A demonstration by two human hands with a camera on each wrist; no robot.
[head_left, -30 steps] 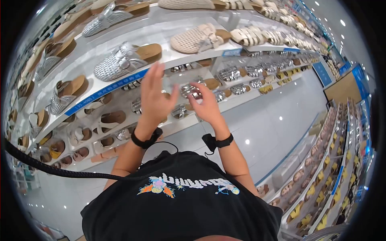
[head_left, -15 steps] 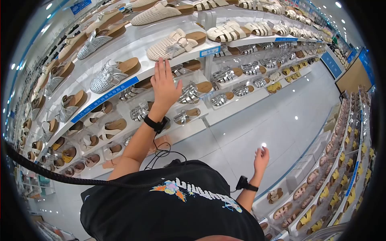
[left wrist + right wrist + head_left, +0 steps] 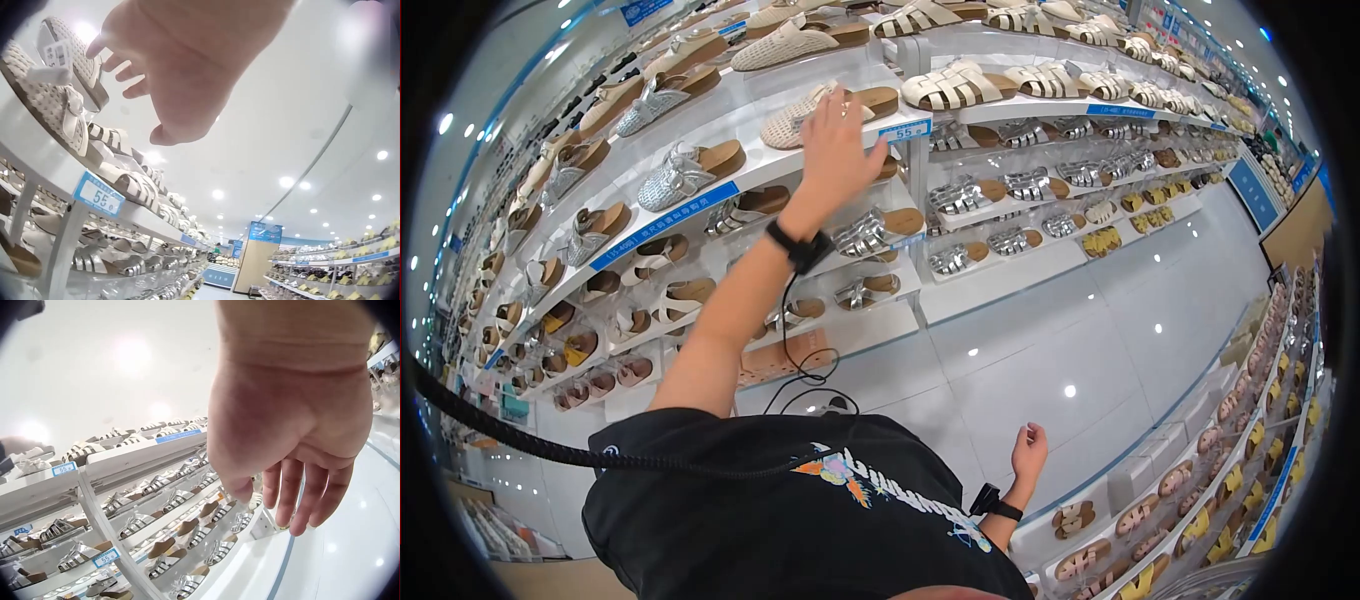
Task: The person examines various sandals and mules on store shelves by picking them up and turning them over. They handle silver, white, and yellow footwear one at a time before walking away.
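My left hand (image 3: 838, 155) reaches up to the top shelf, its fingers straight over a cream woven clog (image 3: 785, 122) and hiding part of it in the head view. In the left wrist view the fingertips are beside another cream woven clog (image 3: 70, 53), which carries a white tag (image 3: 57, 55); nothing shows in the palm. A clog with a buckled strap (image 3: 53, 103) sits just below. My right hand (image 3: 1028, 455) hangs low over the aisle, away from the shelves, fingers loosely bent and holding nothing.
A blue price label (image 3: 905, 131) is on the shelf edge below the clog. Silver sandals (image 3: 965, 195) fill the lower shelves, cream strappy sandals (image 3: 960, 85) the top right. Another rack with yellow sandals (image 3: 1230, 485) stands right. A cable (image 3: 800, 375) dangles from the left wrist.
Both hands were close together before the shelves; the right has since dropped down to the right. The left has gone up from below the shelf edge to over the cream clog.
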